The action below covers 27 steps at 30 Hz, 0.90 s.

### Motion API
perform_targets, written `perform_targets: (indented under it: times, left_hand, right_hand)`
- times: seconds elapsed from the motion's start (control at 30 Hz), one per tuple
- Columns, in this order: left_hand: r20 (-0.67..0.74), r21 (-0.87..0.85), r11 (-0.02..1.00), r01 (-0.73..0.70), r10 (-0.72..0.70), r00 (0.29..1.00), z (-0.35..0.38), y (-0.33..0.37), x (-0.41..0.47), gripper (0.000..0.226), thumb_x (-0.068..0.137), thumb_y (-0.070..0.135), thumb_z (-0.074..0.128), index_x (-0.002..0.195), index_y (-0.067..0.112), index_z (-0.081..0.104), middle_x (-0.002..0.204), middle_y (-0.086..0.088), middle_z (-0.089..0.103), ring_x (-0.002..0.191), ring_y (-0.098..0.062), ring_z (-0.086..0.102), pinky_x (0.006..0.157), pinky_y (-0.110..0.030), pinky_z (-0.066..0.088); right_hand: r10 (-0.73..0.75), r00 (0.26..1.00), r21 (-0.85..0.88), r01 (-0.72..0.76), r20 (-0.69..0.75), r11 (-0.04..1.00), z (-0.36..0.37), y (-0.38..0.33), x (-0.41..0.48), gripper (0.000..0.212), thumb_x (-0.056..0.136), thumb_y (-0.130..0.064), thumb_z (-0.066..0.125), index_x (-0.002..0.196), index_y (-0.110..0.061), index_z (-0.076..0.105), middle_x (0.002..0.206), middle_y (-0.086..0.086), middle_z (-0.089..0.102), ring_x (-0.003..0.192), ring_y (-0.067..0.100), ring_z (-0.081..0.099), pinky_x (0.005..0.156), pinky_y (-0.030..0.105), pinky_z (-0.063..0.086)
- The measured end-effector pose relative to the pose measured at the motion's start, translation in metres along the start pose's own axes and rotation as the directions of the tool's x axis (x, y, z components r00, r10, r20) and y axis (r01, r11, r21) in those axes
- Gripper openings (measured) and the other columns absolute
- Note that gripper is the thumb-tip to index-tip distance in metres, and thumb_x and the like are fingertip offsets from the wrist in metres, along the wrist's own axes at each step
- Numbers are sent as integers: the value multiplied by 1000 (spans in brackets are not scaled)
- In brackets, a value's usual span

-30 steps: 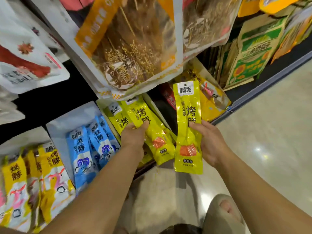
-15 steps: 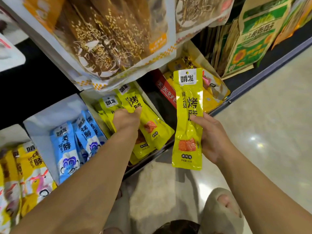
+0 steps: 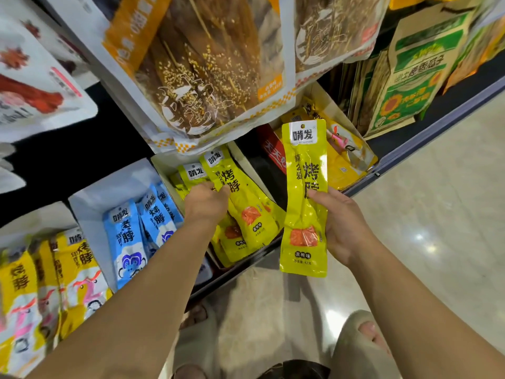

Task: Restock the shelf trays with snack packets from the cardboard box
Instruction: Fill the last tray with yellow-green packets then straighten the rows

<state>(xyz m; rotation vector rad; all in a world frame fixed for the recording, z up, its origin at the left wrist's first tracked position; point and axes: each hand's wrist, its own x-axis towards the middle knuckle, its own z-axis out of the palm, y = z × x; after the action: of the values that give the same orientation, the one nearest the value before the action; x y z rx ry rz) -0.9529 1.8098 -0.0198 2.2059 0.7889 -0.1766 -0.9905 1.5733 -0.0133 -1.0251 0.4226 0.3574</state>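
Distance between the held packet (image 3: 304, 198) and its tray was short. The lime-yellow packet hung just right of the middle tray (image 3: 164, 166), slightly nearer than the tray's open front, with its long axis running near to far and the label end far. The right hand (image 3: 343, 224) gripped it at mid-length, thumb across the printed face and the other fingers curled behind.

The left hand (image 3: 205, 206) was the nearer one to the tray and already inside it. Its fingers were curled onto the stocked packets (image 3: 247, 212), the thumb pinching the edge of the front one. Those packets were the same lime-yellow kind and lay overlapped, their label ends leaning far and left, so the held packet probably needed a move left and a slight turn to match them.

The left tray (image 3: 90, 203) held blue packets (image 3: 125, 236), standing in a row. The right tray (image 3: 318, 91) held orange-yellow packets (image 3: 341, 162), partly hidden behind the held one.
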Motion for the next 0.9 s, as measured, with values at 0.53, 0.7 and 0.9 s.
perform_targets:
  times: [0.53, 0.7, 0.9]
  left_hand:
    - [-76, -115, 992, 54, -63, 995, -52, -68, -3, 57, 93, 23, 66, 146, 22, 46, 92, 3, 69, 91, -21, 71, 81, -36, 59]
    - [-71, -222, 974, 47, -64, 995, -52, -72, -3, 56, 93, 23, 67, 146, 23, 48, 122, 4, 68, 94, -22, 72, 82, -34, 58]
    - [-97, -189, 982, 25, -44, 994, -49, -76, -1, 59, 92, 30, 69, 146, 24, 47, 116, 5, 69, 103, -20, 69, 94, -39, 55]
  right_hand:
    - [71, 995, -317, -45, 69, 947, 111, 30, 34, 11, 89, -11, 72, 99, -8, 76, 98, 10, 78, 94, 33, 74, 92, 56, 57]
    - [-46, 997, -673, 73, 58, 736, 145, 59, 52, 60, 87, -25, 79, 139, -6, 57, 140, 1, 59, 125, 17, 57, 102, 27, 43]
    - [-142, 984, -893, 154, 103, 422, 155, 76, 48, 50, 93, -32, 72, 137, -14, 56, 105, 3, 67, 94, 21, 62, 84, 32, 51]
